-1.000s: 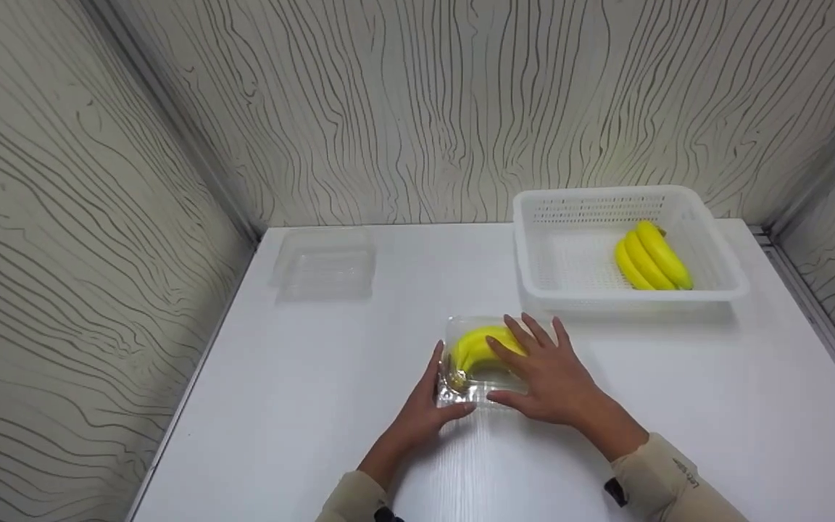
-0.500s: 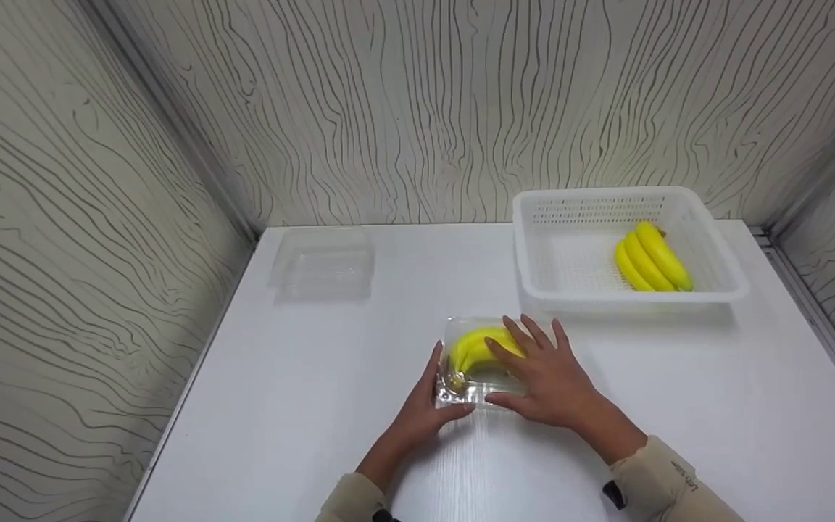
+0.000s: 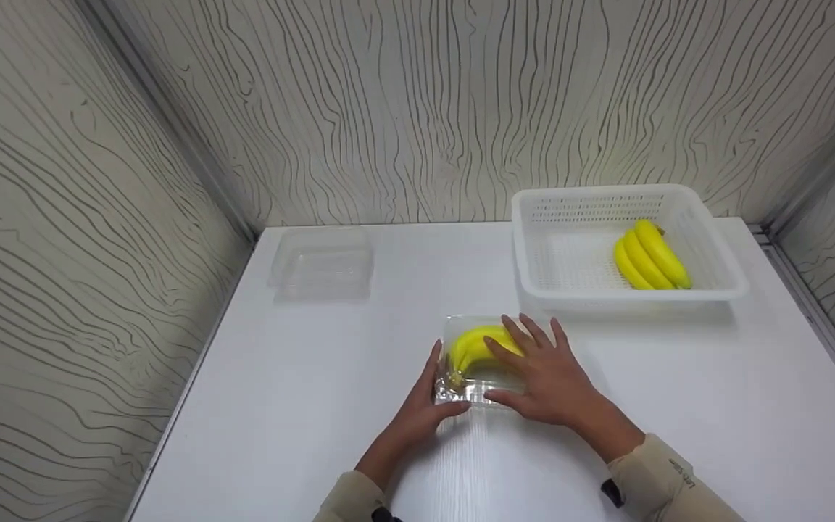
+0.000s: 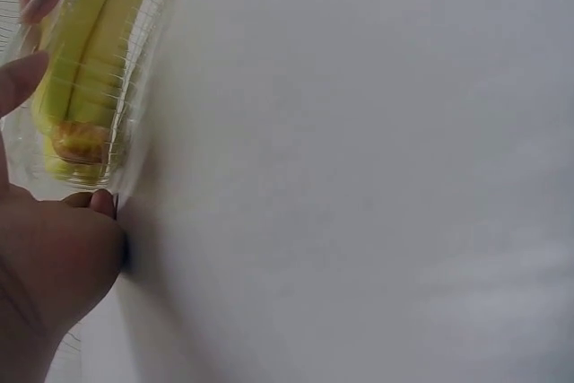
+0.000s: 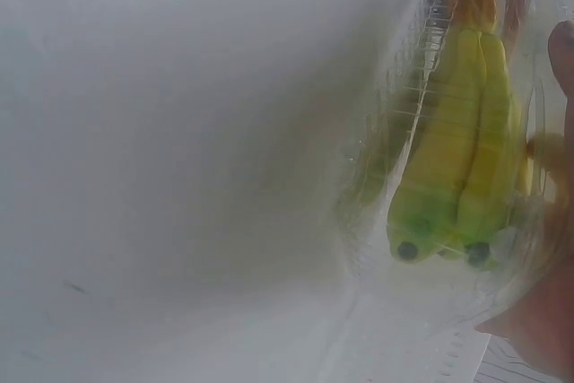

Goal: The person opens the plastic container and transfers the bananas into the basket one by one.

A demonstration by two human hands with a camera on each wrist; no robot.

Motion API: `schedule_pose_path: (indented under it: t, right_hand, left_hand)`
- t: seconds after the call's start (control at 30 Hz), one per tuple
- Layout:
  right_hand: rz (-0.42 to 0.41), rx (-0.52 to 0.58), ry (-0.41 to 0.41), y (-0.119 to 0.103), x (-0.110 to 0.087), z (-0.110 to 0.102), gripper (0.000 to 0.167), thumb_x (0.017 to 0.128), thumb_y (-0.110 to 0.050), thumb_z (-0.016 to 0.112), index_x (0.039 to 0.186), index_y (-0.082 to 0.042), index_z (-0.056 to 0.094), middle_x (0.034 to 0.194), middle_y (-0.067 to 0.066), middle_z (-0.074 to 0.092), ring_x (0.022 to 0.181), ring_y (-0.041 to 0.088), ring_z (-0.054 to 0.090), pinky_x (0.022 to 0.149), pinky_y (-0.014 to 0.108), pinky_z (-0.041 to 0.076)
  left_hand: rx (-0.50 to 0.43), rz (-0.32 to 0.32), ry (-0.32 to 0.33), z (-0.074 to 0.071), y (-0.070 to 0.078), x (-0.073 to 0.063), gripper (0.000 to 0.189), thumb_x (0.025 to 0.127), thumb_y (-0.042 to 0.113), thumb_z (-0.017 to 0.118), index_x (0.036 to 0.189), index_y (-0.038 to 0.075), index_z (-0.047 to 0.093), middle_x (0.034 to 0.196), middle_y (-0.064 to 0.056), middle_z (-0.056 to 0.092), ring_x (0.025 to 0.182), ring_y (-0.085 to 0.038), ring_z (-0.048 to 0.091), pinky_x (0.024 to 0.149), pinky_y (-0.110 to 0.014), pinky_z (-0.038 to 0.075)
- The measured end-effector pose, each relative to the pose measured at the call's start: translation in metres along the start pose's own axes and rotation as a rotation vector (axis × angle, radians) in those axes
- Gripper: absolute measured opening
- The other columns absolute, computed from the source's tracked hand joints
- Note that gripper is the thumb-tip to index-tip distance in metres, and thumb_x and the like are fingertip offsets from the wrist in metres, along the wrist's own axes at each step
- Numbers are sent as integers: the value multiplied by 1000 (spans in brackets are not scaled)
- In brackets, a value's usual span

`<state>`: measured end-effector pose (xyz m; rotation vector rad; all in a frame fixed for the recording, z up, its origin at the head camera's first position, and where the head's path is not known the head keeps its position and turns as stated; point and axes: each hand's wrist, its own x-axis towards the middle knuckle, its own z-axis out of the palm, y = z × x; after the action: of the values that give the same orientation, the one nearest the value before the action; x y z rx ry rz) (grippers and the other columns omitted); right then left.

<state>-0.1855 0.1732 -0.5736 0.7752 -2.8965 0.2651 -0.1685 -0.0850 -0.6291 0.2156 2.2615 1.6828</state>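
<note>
A clear plastic clamshell box [image 3: 470, 392] with a bunch of bananas [image 3: 470, 346] inside lies on the white table. My left hand [image 3: 419, 415] holds its left end, fingers along the side and thumb at the front edge. Spread over the top at the right is my right hand [image 3: 551, 380], its fingers straight on the lid and partly covering the fruit. In the left wrist view the brown stem end of the bananas [image 4: 85, 87] points at my left palm. Their dark tips show through the ribbed wall in the right wrist view.
A white perforated basket [image 3: 628, 295] stands at the back right, with another bunch of bananas [image 3: 651, 257] in it. At the back left lie clear plastic containers [image 3: 323, 272]. Patterned panels [image 3: 403, 109] wall the table at the back and sides.
</note>
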Motion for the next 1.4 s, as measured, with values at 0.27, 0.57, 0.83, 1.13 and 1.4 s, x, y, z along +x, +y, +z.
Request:
schedule_pose_path:
  t: [0.27,0.57,0.83,1.13,1.4]
  right_hand:
    - [7,12,-7,-1,2,-4,81,92,-77,59,161,-36,48,176,9,35,162,40,33,129,76,17]
    - [-7,22,-1,0,3,-4,79,93,-77,58,160,-36,50,174,10,38,162,40,34,128,76,18]
    - [-4,54,3,1,2,-4,77,93,-77,59,158,-36,52,174,9,38,162,41,35,128,76,18]
    - [-13,60,35,2,3,-2,73,93,-74,61,156,-36,56,173,11,41,160,42,38,127,77,20]
    - [11,53,8,3,2,0,73,93,-75,60,156,-38,54,174,9,39,161,40,35,129,76,17]
  left_hand:
    - [-17,-20,-1,0,6,0,112,91,34,78,173,36,3,183,-9,9,169,-41,12,133,-71,13]
    - [-39,-14,-1,0,7,-3,112,90,30,78,173,37,2,183,-8,8,169,-42,9,132,-74,10]
    - [-66,-5,-7,1,6,-3,113,89,25,77,173,34,2,183,-10,7,169,-43,10,132,-73,10]
    - [-83,-16,-15,1,6,-2,113,89,27,77,173,37,2,183,-6,8,169,-41,9,132,-74,8]
    - [-84,-12,-9,3,6,-2,113,88,24,76,173,35,3,183,-7,7,169,-42,9,132,-73,10]
